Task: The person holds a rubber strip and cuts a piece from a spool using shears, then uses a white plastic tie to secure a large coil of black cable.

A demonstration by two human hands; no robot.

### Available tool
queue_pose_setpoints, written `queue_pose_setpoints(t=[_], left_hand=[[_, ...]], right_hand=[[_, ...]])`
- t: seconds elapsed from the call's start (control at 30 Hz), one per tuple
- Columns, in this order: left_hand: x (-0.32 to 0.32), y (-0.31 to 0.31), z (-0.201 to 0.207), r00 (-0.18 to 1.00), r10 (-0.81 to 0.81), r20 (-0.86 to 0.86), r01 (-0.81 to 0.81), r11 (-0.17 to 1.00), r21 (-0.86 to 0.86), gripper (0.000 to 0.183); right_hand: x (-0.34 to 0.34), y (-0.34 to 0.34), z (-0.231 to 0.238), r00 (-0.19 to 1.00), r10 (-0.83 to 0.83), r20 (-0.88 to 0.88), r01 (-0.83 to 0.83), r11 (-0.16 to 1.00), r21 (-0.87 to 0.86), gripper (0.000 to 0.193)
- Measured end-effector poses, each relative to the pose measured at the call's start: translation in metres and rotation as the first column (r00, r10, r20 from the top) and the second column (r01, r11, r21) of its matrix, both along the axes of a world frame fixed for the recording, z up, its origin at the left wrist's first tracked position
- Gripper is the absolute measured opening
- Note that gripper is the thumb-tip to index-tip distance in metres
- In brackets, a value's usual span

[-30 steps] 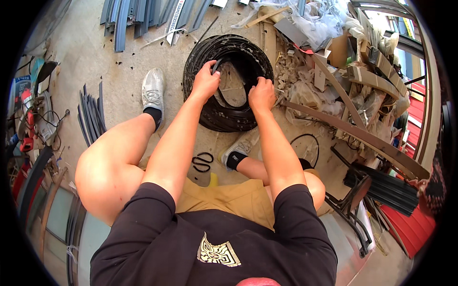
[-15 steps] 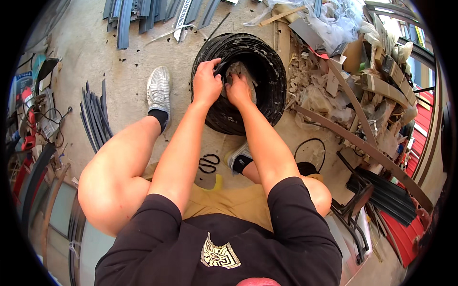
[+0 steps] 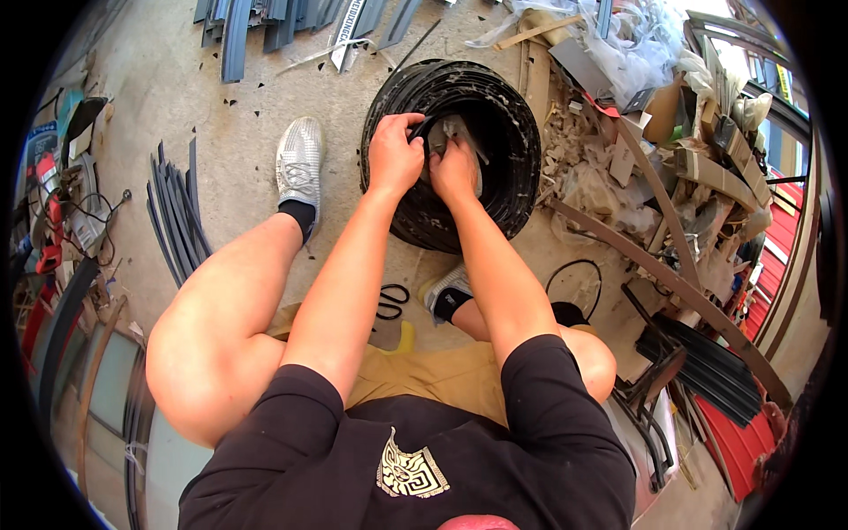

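Note:
A thick coil of black strip lies on the concrete floor between my feet. My left hand is over the coil's left inner edge, its fingers curled round a strand of the strip. Just right of it, my right hand reaches into the coil's hollow with fingers bent and pressed together; what they hold is hidden. Crumpled clear plastic sits in the hollow behind and beside the right hand. Black-handled scissors, partly hidden by my left forearm, lie on the floor nearer me.
Loose dark strips lie left of my left shoe. Grey profiles are stacked at the far left. A scrap heap with plastic film and a long brown bar fills the right side. Tools lie at the left edge.
Both hands stay at the coil's inner left part and have shifted only slightly; the right hand's fingers are drawn closer in. The whole view has moved a little.

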State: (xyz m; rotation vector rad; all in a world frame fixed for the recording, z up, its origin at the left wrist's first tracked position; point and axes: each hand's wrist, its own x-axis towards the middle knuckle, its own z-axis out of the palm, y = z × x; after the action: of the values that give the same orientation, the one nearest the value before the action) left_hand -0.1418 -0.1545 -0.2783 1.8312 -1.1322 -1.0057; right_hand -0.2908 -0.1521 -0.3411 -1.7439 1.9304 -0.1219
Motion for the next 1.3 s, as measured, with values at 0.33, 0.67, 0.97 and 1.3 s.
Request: queue_pose_setpoints(t=[0.33, 0.67, 0.97, 1.3], left_hand=[[0.002, 0.001, -0.001, 0.998, 0.029, -0.055, -0.028, 0.999, 0.016, 0.035], [0.003, -0.003, -0.007, 0.998, 0.004, -0.069, -0.001, 0.999, 0.046, 0.038], [0.015, -0.007, -0.011, 0.998, -0.044, 0.053, 0.041, 0.998, 0.052, 0.044], [0.022, 0.004, 0.001, 0.952, -0.243, 0.187, 0.205, 0.958, 0.203, 0.051]], right_hand=[[-0.016, 0.017, 0.039, 0.655, -0.545, 0.523, 0.587, 0.803, 0.103, 0.024], [-0.042, 0.034, 0.046, 0.186, -0.747, 0.638, 0.497, 0.632, 0.595, 0.021], [-0.058, 0.044, 0.087, 0.196, -0.686, 0.700, 0.410, 0.706, 0.577, 0.033], [-0.009, 0.036, 0.134, 0.116, -0.632, 0.766, 0.397, 0.737, 0.547, 0.050]])
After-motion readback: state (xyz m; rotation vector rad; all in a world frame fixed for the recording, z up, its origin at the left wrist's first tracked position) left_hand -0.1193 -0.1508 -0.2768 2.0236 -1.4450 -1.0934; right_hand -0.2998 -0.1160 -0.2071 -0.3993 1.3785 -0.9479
